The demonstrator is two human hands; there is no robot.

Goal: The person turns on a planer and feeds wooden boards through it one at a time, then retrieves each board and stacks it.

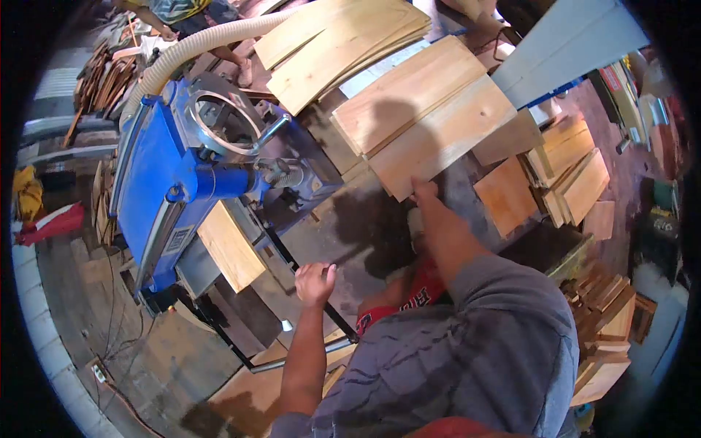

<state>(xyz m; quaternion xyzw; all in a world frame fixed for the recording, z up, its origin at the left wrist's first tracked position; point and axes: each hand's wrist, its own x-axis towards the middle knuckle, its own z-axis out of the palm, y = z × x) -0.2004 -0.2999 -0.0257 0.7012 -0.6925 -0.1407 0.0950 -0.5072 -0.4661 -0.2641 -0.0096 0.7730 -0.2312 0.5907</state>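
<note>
My right hand [422, 191] reaches forward to the near edge of a wooden board [453, 135], with its fingers closed at that edge. This board lies on a pile beside another pale board [409, 95]. My left hand [315, 283] is curled, thumb up, over a black metal bar [281, 247] of the machine's frame; whether it grips the bar is hidden. Left of it stands a blue planer [157, 182] with a round handwheel [226, 123]. A pale board [232, 247] sticks out from the planer's near side.
A ribbed hose [197, 45] runs from the planer past more stacked boards [343, 44]. Boards and offcuts [573, 171] lie to the right, with a wood pile [602, 328] nearer me. Another person's hand [168, 34] shows at the top left. A cable [128, 405] crosses the floor.
</note>
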